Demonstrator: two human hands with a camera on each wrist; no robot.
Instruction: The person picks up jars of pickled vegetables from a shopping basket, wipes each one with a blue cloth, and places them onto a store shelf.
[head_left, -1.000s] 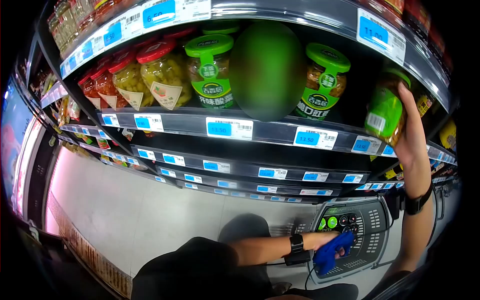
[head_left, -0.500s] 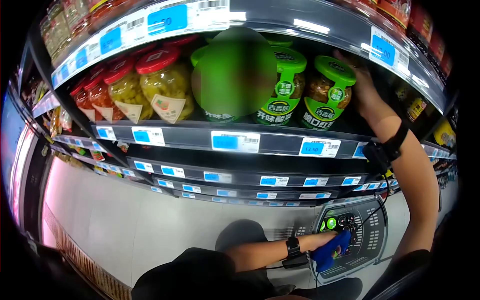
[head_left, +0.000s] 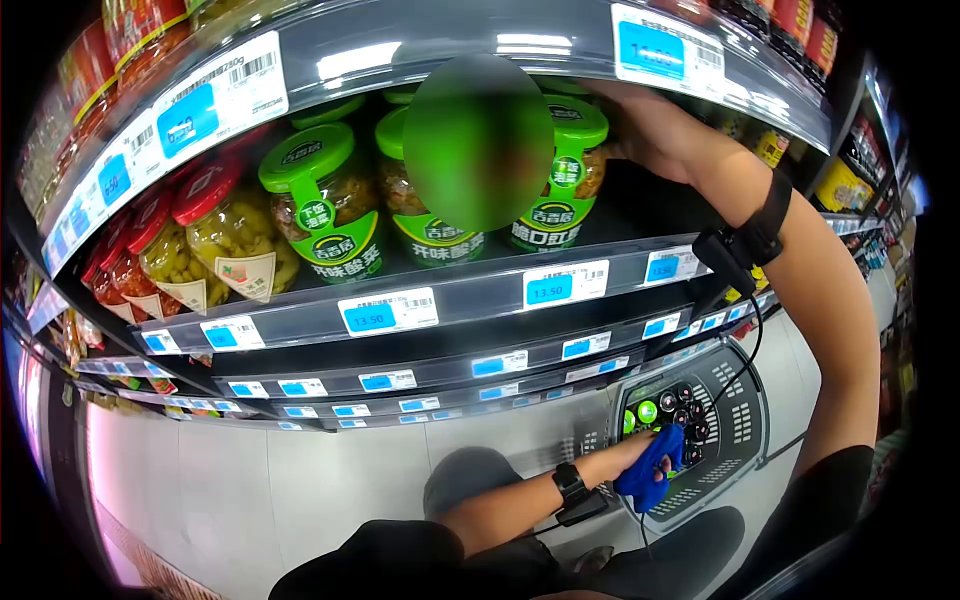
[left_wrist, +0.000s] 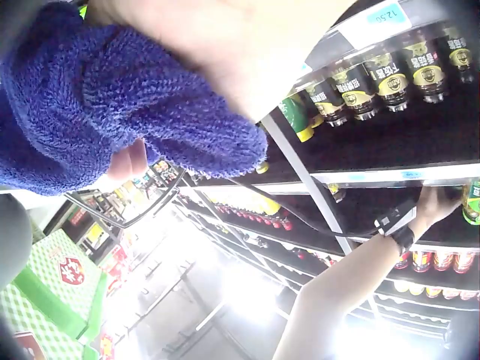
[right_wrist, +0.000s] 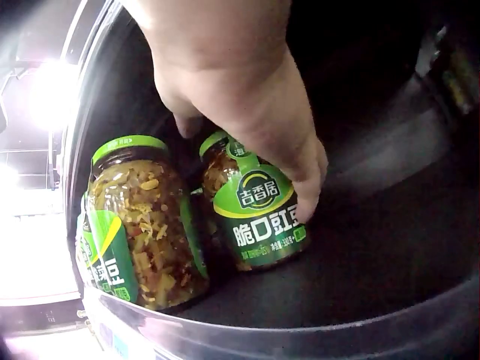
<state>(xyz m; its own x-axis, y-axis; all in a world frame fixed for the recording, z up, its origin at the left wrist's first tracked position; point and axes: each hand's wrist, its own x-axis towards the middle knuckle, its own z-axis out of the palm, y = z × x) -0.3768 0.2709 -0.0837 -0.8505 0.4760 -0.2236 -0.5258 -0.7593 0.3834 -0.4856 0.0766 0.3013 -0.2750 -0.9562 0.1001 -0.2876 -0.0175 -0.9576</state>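
The right hand (right_wrist: 232, 90) reaches in over the shelf (head_left: 480, 281), its grip clamped on a jar (right_wrist: 259, 199), thumb by the green lid and fingers (right_wrist: 309, 191) down the far side. That jar stands on the shelf, just behind the front jar (right_wrist: 150, 232), which sits near the shelf's edge. More green-lidded jars (head_left: 325, 215) line up along the front, next to red-lidded ones (head_left: 235, 235); a blurred oval hides part of the row. Price tags (head_left: 565, 287) run below. Lower down, the left hand (left_wrist: 225, 45) has its grip closed round a blue cloth (left_wrist: 135, 112), over a grey basket (head_left: 725, 460) holding lidded containers (head_left: 684, 410). Both wrists wear black bands (head_left: 770, 220).
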